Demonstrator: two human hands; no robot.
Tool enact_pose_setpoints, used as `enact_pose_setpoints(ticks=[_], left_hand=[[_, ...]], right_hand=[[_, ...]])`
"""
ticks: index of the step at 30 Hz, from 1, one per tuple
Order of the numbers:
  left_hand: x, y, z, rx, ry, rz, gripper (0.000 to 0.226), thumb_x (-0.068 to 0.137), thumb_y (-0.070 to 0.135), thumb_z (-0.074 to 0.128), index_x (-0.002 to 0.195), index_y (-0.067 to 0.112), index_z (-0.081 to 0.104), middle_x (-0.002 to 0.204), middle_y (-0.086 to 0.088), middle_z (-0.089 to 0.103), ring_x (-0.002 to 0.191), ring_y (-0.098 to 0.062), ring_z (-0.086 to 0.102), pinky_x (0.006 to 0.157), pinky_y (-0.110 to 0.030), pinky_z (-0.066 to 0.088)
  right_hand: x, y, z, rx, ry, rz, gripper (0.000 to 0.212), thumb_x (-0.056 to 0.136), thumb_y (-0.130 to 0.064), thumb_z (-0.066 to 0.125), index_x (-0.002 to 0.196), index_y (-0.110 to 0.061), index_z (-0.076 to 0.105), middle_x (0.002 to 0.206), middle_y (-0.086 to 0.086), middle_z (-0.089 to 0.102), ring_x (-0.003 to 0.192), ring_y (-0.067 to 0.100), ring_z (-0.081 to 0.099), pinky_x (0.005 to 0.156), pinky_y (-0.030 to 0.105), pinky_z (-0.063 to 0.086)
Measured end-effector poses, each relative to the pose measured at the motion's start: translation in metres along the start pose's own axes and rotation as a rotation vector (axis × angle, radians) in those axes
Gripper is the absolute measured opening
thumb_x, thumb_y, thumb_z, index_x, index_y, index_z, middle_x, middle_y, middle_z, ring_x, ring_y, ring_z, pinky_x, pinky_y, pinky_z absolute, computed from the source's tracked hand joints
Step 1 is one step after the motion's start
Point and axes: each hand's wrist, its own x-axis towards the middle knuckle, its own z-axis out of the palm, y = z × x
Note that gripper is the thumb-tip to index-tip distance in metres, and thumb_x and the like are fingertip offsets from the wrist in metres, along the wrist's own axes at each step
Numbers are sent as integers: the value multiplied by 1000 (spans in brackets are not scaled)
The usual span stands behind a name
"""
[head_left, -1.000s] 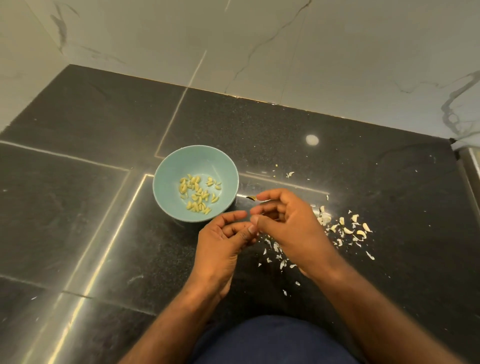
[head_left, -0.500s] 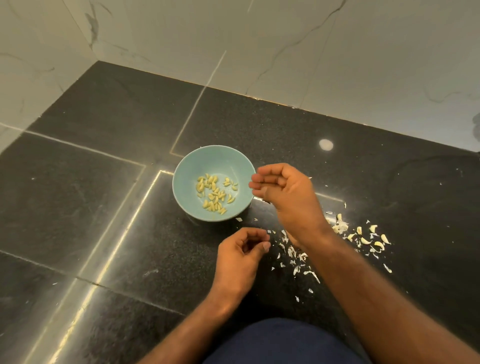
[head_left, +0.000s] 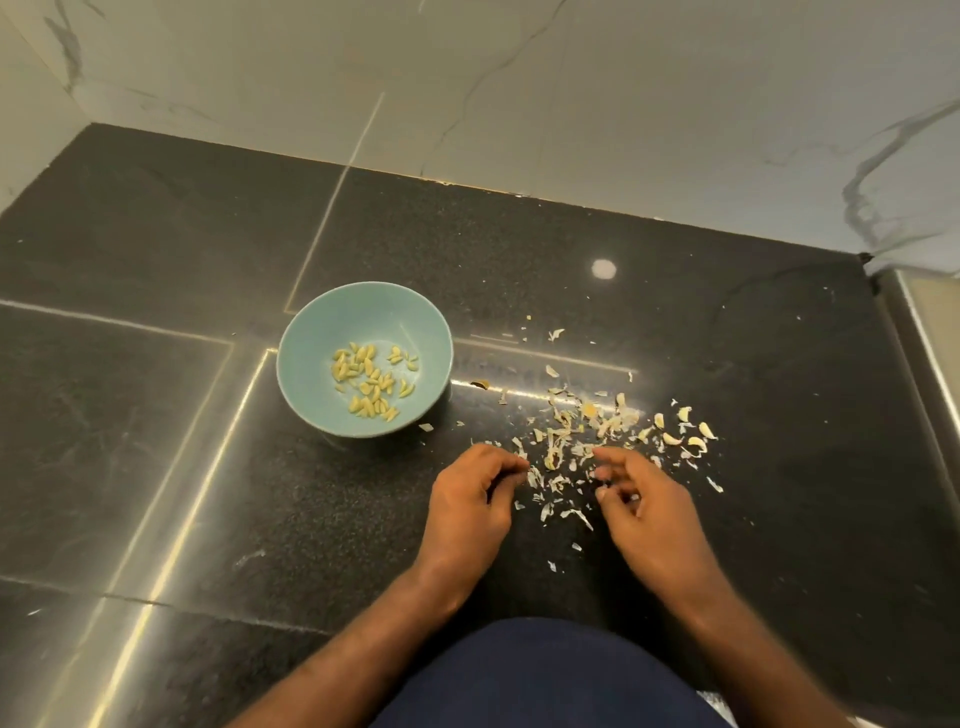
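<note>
- The left hand (head_left: 470, 506) hovers low over the dark stone slab (head_left: 156, 415), near its front edge, with the back of the hand up and the forearm running back toward the person's body.
- Its fingers are curled in and the thumb lies against the fingertips. Whether anything is pinched there cannot be told.
- The left fingertips stop right at the near-left fringe of the scattered garlic skins (head_left: 563, 441).
- The right hand (head_left: 647, 506) hangs over the near-right fringe of the same scatter, angled in toward the left hand.
- Its index finger (head_left: 610, 457) reaches out over the skins, the other fingers are loosely bent, and nothing shows in its grasp.
- The two hands are apart, with skins lying between them.
- A few unpeeled cloves (head_left: 684, 414) lie at the right end of the scatter, beyond the right hand and clear of it.
- The pale blue bowl (head_left: 311, 332) stands left of the slab's middle, beyond the left hand and well apart from it. The peeled cloves (head_left: 371, 382) lie in its bottom.
- A marble wall (head_left: 623, 104) rises from the slab's far edge.
- A dark blue garment (head_left: 545, 675) fills the view at the front edge, between the forearms.
</note>
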Motion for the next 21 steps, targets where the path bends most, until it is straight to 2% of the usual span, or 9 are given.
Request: enact_pose_setpoints(ticks=[2, 5, 7, 10, 14, 16, 18, 19, 21], left_hand=[[4, -1, 5, 92, -24, 65, 23, 92, 13, 68, 114, 13, 71, 107, 5, 65, 98, -3, 60, 90, -22, 51], [11, -2, 17, 284, -179, 92, 45, 95, 32, 64, 137, 18, 57, 118, 2, 55, 107, -10, 51, 95, -24, 44], [16, -1, 26, 354, -189, 132, 39, 94, 29, 66, 131, 17, 63, 110, -3, 57, 100, -18, 53, 89, -36, 50], [24, -5, 36, 378, -139, 160, 20, 90, 20, 71, 107, 11, 75, 91, -4, 58, 85, -22, 55, 75, -45, 52], [25, -14, 40, 268, -46, 154, 11, 91, 9, 69, 101, 8, 73, 90, -2, 63, 85, -19, 58, 78, -40, 52], [23, -13, 37, 211, 20, 114, 17, 94, 8, 65, 110, 6, 71, 98, -1, 64, 90, -12, 59, 85, -26, 50], [24, -9, 35, 154, 76, 53, 25, 97, 8, 60, 120, 5, 68, 101, 2, 61, 90, -5, 55, 85, -12, 44], [25, -7, 35, 148, 81, 33, 28, 98, 10, 59, 124, 6, 66, 101, 3, 60, 89, -5, 54, 83, -12, 43], [29, -3, 39, 223, 51, 20, 30, 98, 18, 60, 126, 10, 66, 99, 4, 58, 86, -9, 55, 80, -21, 46]], right_hand=[[-3, -2, 3, -174, 32, -45, 41, 98, -21, 61, 137, -28, 55, 119, -7, 59, 95, 4, 59, 86, 23, 48], [-1, -7, 13, -360, -72, -208, 38, 101, -24, 53, 140, -25, 55, 117, -3, 53, 103, 12, 54, 92, 31, 49], [2, -11, 15, -298, -121, -258, 34, 101, -20, 53, 134, -23, 61, 113, -2, 55, 103, 13, 54, 93, 32, 48], [6, -9, 0, -148, 30, -176, 23, 98, -19, 60, 118, -20, 70, 106, -5, 65, 97, 10, 59, 91, 26, 48], [9, 20, -34, -69, 277, -61, 9, 93, -19, 69, 100, -18, 74, 92, -5, 67, 78, 2, 60, 75, 19, 48], [11, 36, -47, -67, 358, -1, 10, 92, -16, 70, 101, -16, 73, 94, -2, 65, 74, 0, 58, 73, 21, 49], [14, 48, -55, -58, 383, 71, 16, 91, -14, 70, 108, -11, 71, 100, 0, 62, 73, 3, 58, 74, 27, 51], [16, 53, -58, -64, 378, 96, 20, 92, -14, 70, 111, -10, 70, 102, 1, 61, 73, 4, 58, 75, 28, 52], [19, 60, -61, -97, 334, 122, 25, 92, -19, 70, 116, -9, 68, 107, 1, 59, 77, 8, 60, 78, 28, 51]])
